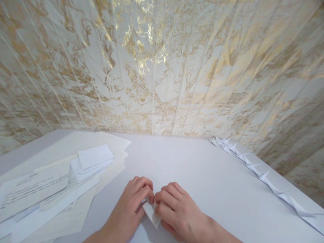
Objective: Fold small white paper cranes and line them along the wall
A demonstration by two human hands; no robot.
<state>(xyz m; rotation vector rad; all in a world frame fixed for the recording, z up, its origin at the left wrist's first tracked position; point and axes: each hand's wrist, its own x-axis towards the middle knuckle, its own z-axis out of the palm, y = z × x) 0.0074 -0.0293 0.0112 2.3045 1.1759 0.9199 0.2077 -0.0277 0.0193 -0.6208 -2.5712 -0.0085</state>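
Observation:
Between my two hands, low in the middle of the head view, is a small folded piece of white paper with its pointed lower end towards me. My left hand grips its left side with bent fingers. From the other side, my right hand pinches it, fingertips close to those of the left. Both hands are just over the white table. My fingers hide the paper's upper part, so the full shape of its folds does not show.
At the left lie large cream sheets, printed paper pieces and a small stack of white paper rectangles. A row of folded paper cranes runs along the table's right edge. A gold-patterned curtain hangs behind the table.

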